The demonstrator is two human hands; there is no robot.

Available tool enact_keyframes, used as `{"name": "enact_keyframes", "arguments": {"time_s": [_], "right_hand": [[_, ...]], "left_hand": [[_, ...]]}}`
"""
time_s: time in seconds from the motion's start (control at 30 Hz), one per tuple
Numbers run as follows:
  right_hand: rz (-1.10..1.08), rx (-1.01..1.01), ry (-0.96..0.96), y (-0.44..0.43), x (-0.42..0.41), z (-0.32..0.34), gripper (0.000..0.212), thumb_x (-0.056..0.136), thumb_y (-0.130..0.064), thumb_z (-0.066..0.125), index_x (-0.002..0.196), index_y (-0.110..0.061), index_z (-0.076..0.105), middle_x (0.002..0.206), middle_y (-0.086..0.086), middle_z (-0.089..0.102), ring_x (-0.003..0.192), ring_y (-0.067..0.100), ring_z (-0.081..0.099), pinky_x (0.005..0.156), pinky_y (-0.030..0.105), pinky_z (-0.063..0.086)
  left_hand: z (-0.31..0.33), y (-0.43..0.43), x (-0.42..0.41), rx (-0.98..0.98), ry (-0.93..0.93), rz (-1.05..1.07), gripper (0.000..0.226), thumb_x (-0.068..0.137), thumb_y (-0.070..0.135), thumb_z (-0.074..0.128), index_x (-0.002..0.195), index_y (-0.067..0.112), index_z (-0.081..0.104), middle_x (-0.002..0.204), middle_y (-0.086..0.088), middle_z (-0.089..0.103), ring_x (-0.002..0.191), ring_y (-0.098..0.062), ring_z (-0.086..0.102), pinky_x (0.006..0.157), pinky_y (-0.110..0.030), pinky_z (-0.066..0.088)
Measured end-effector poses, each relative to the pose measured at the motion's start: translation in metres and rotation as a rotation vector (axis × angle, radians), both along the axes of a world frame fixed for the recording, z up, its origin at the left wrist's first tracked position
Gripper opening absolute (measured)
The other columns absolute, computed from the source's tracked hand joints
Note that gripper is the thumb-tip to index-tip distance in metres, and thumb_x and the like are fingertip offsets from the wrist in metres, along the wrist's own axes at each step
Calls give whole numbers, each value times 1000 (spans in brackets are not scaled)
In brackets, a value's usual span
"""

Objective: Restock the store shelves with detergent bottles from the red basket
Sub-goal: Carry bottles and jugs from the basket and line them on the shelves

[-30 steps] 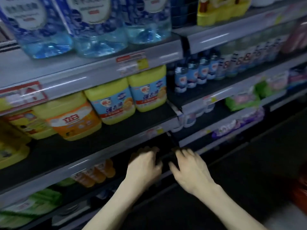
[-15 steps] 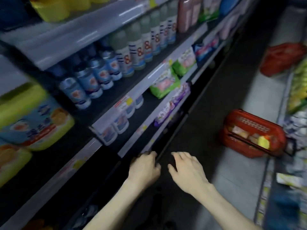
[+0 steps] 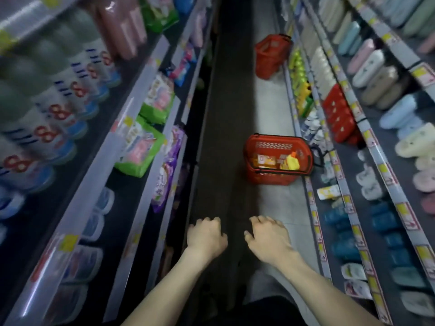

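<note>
Two shelf runs flank the aisle; on the left shelves (image 3: 103, 163), bottles (image 3: 54, 118) and green packs (image 3: 138, 149) face outward, presumably for shoppers to read. Left hand (image 3: 207, 236) and right hand (image 3: 268, 237) hang over the floor, fingers loosely curled and holding nothing, probably free to fetch stock. Ahead, the red basket (image 3: 270, 178) sits on the floor beside the right shelves (image 3: 346, 201), with detergent bottles (image 3: 293, 162) inside, likely parked within reach.

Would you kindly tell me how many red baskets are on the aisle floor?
2. The nearer red basket stands on the floor by the right-hand shelves, goods inside; the farther red basket stands further down the aisle, same side. Others may be hidden.
</note>
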State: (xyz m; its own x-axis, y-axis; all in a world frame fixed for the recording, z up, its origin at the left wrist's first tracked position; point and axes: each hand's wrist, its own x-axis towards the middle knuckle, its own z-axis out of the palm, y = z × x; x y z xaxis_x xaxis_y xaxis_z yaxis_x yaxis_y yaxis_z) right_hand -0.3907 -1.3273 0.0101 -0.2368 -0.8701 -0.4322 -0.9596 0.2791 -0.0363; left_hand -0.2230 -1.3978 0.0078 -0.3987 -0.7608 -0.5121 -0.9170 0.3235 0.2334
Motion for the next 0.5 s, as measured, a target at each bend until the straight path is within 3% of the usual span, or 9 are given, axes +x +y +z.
{"name": "enact_keyframes", "arguments": {"time_s": [0.33,0.5], "right_hand": [[-184,96,-50,-44,-114,-33,44,105,-47,45,134,-17,58,137,7,64,130,28,57,109,38,43],[-203,129,-127,-75,-187,-48,49,104,-45,45,143,-17,53,142,5,61,132,27,54,108,39,41]], "left_hand": [[-26,-78,-131,35,-110,-205,43,99,38,53,137,18,59,132,-9,66,127,-33,59,108,-47,44],[-24,-110,-218,93,-155,-248,43,100,37,52,138,18,58,134,-9,64,129,-33,58,110,-49,44]]}}
